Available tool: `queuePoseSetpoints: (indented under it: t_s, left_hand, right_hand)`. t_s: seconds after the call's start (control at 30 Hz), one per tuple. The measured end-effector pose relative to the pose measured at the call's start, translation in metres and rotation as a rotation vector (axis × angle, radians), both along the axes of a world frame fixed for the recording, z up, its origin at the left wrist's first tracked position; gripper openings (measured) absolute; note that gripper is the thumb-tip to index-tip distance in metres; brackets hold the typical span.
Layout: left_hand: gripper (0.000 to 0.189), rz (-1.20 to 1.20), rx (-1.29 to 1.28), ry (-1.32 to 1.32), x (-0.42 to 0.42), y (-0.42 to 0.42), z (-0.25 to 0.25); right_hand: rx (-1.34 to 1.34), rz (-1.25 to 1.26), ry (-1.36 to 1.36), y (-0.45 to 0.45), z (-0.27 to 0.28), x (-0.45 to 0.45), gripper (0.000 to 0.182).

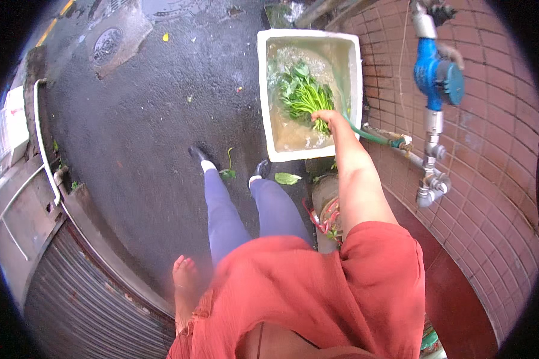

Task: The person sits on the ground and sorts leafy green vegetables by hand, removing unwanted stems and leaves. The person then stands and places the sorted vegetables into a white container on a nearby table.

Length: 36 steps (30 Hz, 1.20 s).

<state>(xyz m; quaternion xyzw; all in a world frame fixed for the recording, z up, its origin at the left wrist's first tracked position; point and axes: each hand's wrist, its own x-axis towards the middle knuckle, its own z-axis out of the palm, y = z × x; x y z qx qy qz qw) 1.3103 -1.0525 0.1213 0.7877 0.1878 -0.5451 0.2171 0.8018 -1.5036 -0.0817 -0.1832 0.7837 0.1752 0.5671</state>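
My right hand (327, 116) grips a bunch of leafy green vegetables (306, 93) by the stems. Its leaves spread into cloudy water inside a white foam box (263, 96) on the ground before me. The stem ends stick out on the near side of my fingers. Foam and bubbles float around the leaves. A green hose (370, 136) runs over the box's right wall into the water. My left hand (185, 271) hangs low beside my body, away from the box. Nothing shows in it, and its fingers are blurred.
A brick-tiled wall (485, 148) with a blue water meter (426, 72) and metal pipes rises at the right. A loose leaf (287, 178) lies on wet asphalt (139, 134) near my shoes. At the left are a white pipe rail (45, 143) and a corrugated metal shutter (90, 296).
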Motion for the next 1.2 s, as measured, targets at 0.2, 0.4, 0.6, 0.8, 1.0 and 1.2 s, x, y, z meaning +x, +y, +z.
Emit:
queuePoseSetpoints:
  t_s: [0.2, 0.4, 0.6, 0.8, 1.0, 1.2]
  left_hand:
    - [0.016, -0.204, 0.005, 0.039, 0.102, -0.062, -0.067]
    - [0.027, -0.496, -0.294, -0.179, 0.267, -0.317, -0.095]
    - [0.036, -0.341, -0.65, -0.238, 0.325, -0.651, -0.042]
    - [0.04, -0.744, -0.782, -0.093, 0.346, -0.8, -0.052]
    - [0.013, -0.396, -0.456, -0.108, 0.42, -0.75, -0.148]
    - [0.018, -0.297, -0.106, -0.031, 0.441, -0.807, -0.156]
  right_hand:
    - [-0.123, -0.121, -0.126, 0.0, 0.064, -0.019, 0.015]
    - [-0.08, -0.361, -0.001, -0.034, 0.153, 0.045, 0.085]
    - [-0.119, -0.624, 0.229, -0.071, 0.159, 0.097, 0.08]
    - [-0.063, -0.638, 0.257, -0.173, 0.166, 0.161, 0.08]
    - [0.009, -0.418, 0.293, -0.315, 0.1, 0.152, 0.058]
    - [-0.248, -0.748, 0.187, -0.504, 0.082, 0.22, 0.04]
